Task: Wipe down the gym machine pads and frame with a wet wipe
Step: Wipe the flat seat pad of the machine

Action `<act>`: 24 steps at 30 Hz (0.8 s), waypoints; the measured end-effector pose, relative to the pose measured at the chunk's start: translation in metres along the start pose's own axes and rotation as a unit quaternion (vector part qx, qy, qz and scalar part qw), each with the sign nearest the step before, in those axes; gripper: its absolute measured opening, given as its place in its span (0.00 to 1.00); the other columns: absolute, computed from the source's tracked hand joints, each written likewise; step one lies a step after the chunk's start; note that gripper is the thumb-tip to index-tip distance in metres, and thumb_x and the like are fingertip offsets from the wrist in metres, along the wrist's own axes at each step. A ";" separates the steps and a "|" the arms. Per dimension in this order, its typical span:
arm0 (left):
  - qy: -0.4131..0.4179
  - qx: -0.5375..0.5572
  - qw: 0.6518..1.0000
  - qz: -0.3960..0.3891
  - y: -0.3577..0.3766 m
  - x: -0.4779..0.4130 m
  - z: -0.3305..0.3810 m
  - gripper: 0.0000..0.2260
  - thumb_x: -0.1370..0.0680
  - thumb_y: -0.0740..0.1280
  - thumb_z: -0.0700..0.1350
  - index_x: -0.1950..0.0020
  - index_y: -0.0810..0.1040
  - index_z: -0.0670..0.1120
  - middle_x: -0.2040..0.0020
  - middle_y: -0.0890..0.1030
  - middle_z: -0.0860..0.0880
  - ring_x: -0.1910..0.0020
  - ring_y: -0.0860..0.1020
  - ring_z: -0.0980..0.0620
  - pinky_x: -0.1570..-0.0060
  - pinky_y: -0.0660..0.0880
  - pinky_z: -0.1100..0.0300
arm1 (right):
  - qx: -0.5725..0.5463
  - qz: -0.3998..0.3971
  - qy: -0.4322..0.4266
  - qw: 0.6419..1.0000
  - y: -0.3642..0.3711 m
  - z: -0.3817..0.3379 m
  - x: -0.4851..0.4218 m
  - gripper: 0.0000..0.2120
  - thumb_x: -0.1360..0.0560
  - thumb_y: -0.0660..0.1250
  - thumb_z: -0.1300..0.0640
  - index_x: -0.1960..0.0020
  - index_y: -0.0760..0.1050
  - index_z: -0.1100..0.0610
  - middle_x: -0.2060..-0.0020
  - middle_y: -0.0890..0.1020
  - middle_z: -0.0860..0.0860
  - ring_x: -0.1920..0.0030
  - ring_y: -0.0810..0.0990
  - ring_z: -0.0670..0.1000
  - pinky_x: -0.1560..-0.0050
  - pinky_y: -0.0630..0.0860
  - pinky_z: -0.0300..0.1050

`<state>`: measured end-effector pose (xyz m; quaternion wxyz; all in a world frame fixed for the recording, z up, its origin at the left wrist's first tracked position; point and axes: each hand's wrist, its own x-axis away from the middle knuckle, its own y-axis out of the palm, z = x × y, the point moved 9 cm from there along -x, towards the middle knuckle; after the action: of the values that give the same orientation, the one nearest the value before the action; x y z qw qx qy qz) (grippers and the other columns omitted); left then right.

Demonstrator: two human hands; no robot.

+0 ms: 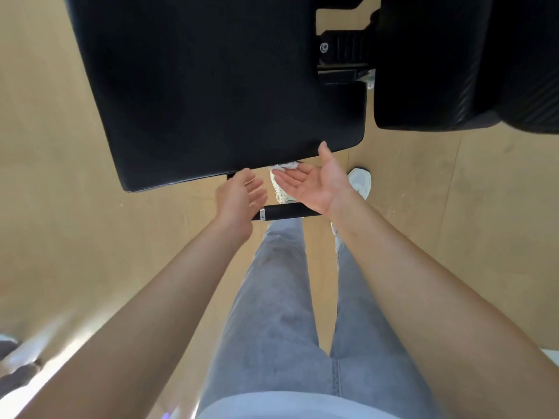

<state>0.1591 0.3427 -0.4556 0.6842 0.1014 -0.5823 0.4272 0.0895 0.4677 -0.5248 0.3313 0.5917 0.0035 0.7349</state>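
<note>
Nearest to us are our grey jeans (272, 313) and both bare forearms reaching forward over the tan floor (60, 222), which lies open to the left and right of our legs. Just past our knees a black handle (284, 212) with a chrome end runs crosswise between our wrists. Our left hand (239, 198) hovers above its left end, fingers (257, 189) loose and released, holding nothing, with one fingertip close to the near edge of the big black pad (211, 86). Our right hand (314, 182) is turned palm up, fingers (287, 178) straight, not clenched. The white wipe (284, 166) sits bunched at their tips, right against the pad's near edge, while the thumb rises to the pad's near right corner. Our white shoes (360, 181) show on the floor below the hands. Farther right, a narrow gap separates this pad from a second black pad (469, 62), and the black frame bracket (341, 46) shows in a notch between them.
</note>
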 end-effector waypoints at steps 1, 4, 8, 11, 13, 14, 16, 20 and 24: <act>-0.054 0.043 0.997 -0.029 0.009 -0.001 -0.009 0.14 0.16 0.64 0.50 0.41 0.79 0.40 0.44 0.83 0.43 0.46 0.83 0.45 0.44 0.81 0.54 | -0.005 0.001 -0.004 1.000 -0.002 -0.002 0.001 0.41 0.20 0.60 0.34 0.28 0.67 0.71 0.34 0.76 0.69 0.34 0.77 0.67 0.29 0.73 0.58; -0.136 0.139 0.974 -0.115 0.037 -0.004 -0.018 0.22 0.17 0.63 0.55 0.33 0.74 0.37 0.39 0.82 0.40 0.39 0.81 0.42 0.34 0.76 0.48 | 0.003 -0.005 -0.005 1.000 -0.001 -0.003 0.004 0.40 0.20 0.60 0.34 0.28 0.66 0.71 0.34 0.76 0.69 0.34 0.77 0.66 0.29 0.72 0.57; -0.173 0.210 0.949 -0.160 0.050 -0.006 -0.017 0.25 0.18 0.63 0.58 0.35 0.78 0.37 0.40 0.84 0.41 0.43 0.84 0.44 0.48 0.81 0.51 | 0.045 -0.018 0.017 0.999 0.005 0.003 0.005 0.40 0.19 0.59 0.34 0.30 0.70 0.71 0.37 0.79 0.68 0.36 0.80 0.64 0.32 0.76 0.55; -0.184 0.228 0.945 -0.145 0.046 -0.010 -0.015 0.21 0.19 0.67 0.52 0.35 0.78 0.36 0.39 0.84 0.40 0.42 0.83 0.43 0.44 0.81 0.51 | 0.061 -0.012 0.023 0.998 0.006 0.001 0.004 0.38 0.19 0.59 0.35 0.31 0.71 0.71 0.37 0.79 0.68 0.36 0.80 0.64 0.32 0.76 0.55; -0.187 0.247 0.942 -0.130 0.044 -0.012 -0.014 0.18 0.19 0.67 0.48 0.36 0.77 0.35 0.39 0.83 0.38 0.39 0.82 0.41 0.35 0.77 0.50 | 0.032 0.001 0.011 0.999 0.003 -0.005 0.006 0.36 0.18 0.62 0.39 0.31 0.70 0.72 0.38 0.78 0.67 0.37 0.80 0.64 0.33 0.76 0.55; -0.189 0.261 0.939 -0.120 0.043 -0.013 -0.013 0.17 0.18 0.67 0.46 0.36 0.77 0.35 0.38 0.82 0.37 0.39 0.82 0.40 0.33 0.76 0.49 | 0.005 0.005 0.001 1.000 0.002 -0.008 0.008 0.35 0.18 0.63 0.41 0.31 0.69 0.73 0.38 0.78 0.68 0.37 0.80 0.65 0.33 0.77 0.56; -0.194 0.294 0.930 -0.107 0.043 -0.012 -0.013 0.17 0.18 0.67 0.44 0.35 0.76 0.33 0.38 0.81 0.35 0.39 0.81 0.38 0.34 0.77 0.48 | -0.037 0.007 -0.013 0.999 0.002 -0.013 0.012 0.33 0.18 0.64 0.44 0.34 0.68 0.75 0.39 0.77 0.70 0.39 0.79 0.67 0.33 0.76 0.59; -0.181 0.334 0.922 -0.078 0.033 -0.014 -0.012 0.15 0.18 0.66 0.40 0.35 0.75 0.33 0.37 0.79 0.34 0.38 0.80 0.36 0.37 0.79 0.48 | -0.024 0.002 -0.009 1.000 0.009 -0.006 0.010 0.34 0.18 0.64 0.44 0.30 0.65 0.74 0.35 0.75 0.70 0.38 0.79 0.69 0.33 0.76 0.59; -0.160 0.362 0.918 -0.037 0.005 -0.019 -0.009 0.13 0.18 0.65 0.39 0.35 0.77 0.35 0.37 0.80 0.38 0.38 0.80 0.41 0.35 0.77 0.51 | -0.013 -0.022 0.028 0.999 0.028 0.022 -0.003 0.36 0.19 0.65 0.42 0.28 0.64 0.72 0.32 0.72 0.70 0.33 0.75 0.69 0.30 0.73 0.60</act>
<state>0.1630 0.3423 -0.4773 0.5139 0.4304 -0.4854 0.5613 0.0952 0.4363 -0.5099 0.3547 0.5660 0.0161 0.7440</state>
